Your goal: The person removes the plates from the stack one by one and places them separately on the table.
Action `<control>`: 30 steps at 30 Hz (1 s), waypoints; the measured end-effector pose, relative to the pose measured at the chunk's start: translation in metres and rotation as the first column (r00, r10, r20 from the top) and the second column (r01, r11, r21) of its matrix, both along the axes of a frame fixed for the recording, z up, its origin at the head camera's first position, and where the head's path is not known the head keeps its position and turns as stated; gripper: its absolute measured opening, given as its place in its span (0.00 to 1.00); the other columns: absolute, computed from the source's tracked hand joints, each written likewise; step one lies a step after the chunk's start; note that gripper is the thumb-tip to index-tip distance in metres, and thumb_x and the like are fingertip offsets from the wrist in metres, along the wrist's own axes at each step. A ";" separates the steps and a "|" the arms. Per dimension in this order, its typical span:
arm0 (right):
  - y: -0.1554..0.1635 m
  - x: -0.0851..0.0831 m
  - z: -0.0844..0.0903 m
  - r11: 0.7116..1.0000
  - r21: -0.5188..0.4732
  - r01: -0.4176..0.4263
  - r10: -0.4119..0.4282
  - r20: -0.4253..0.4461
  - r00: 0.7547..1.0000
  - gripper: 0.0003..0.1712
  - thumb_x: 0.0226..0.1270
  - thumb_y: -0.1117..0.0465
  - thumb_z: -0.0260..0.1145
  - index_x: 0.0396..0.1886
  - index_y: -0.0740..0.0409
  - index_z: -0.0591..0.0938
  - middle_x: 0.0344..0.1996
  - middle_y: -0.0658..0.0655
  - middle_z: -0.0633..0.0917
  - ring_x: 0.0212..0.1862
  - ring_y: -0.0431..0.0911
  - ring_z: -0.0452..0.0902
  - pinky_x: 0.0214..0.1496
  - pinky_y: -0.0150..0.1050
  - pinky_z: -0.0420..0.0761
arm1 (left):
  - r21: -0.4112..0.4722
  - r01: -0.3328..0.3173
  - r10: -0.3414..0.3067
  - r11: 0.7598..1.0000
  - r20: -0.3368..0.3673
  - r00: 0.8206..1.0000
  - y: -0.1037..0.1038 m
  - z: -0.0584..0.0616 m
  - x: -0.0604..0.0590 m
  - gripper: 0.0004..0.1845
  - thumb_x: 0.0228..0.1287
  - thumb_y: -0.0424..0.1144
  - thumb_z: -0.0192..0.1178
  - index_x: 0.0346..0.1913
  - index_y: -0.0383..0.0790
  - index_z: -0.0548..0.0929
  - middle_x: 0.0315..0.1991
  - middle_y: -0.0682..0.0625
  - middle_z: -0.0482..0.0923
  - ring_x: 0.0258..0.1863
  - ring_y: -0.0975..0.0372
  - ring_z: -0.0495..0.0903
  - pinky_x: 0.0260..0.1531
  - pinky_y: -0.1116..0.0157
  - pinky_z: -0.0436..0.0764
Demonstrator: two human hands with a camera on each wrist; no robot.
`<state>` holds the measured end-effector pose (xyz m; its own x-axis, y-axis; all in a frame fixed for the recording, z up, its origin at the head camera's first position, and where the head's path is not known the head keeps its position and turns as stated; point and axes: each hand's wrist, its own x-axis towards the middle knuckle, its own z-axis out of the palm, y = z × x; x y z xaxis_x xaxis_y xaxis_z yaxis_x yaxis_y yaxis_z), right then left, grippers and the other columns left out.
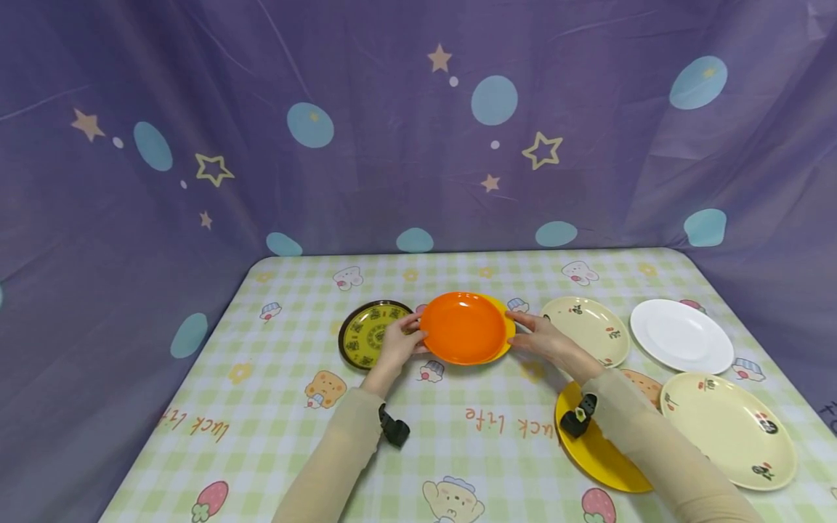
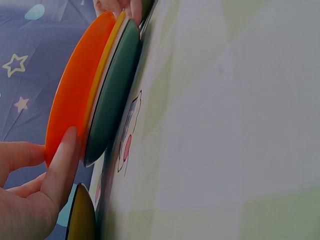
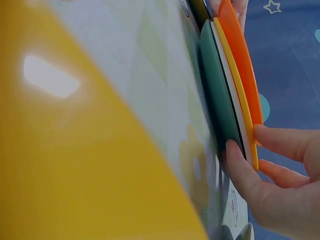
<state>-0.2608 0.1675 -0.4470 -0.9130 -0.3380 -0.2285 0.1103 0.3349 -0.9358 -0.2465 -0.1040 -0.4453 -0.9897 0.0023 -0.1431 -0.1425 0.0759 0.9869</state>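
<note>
An orange plate (image 1: 465, 328) tops a stack at the middle of the table, shifted left over a yellow plate (image 1: 507, 341). The wrist views show a white plate (image 3: 239, 115) and a dark green plate (image 2: 116, 95) beneath them. My left hand (image 1: 400, 343) pinches the orange plate's left rim between thumb and fingers. On the opposite side my right hand (image 1: 546, 341) holds the stack's edge, thumb by the green plate and fingers at the orange and yellow rims. Just left of the stack lies an olive-green patterned plate (image 1: 363, 335) with a dark brown rim, partly behind my left hand.
To the right lie a round cream plate (image 1: 585, 327), a white plate (image 1: 682, 336) and a larger cream oval plate (image 1: 726, 432). A large yellow plate (image 1: 598, 454) sits under my right forearm. A checked cloth (image 1: 275, 465) covers the table; a purple curtain (image 1: 392, 181) hangs behind.
</note>
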 end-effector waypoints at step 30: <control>-0.004 0.002 0.005 0.997 0.061 0.040 -0.044 0.054 0.998 0.35 0.58 0.70 0.57 0.66 0.61 0.58 0.67 0.65 0.50 0.68 0.56 0.39 0.67 0.50 0.52 | 0.020 -0.069 0.070 0.997 -0.027 0.997 -0.035 0.009 0.010 0.22 0.57 0.24 0.54 0.56 0.36 0.72 0.46 0.39 0.71 0.24 0.64 0.79 0.31 0.64 0.82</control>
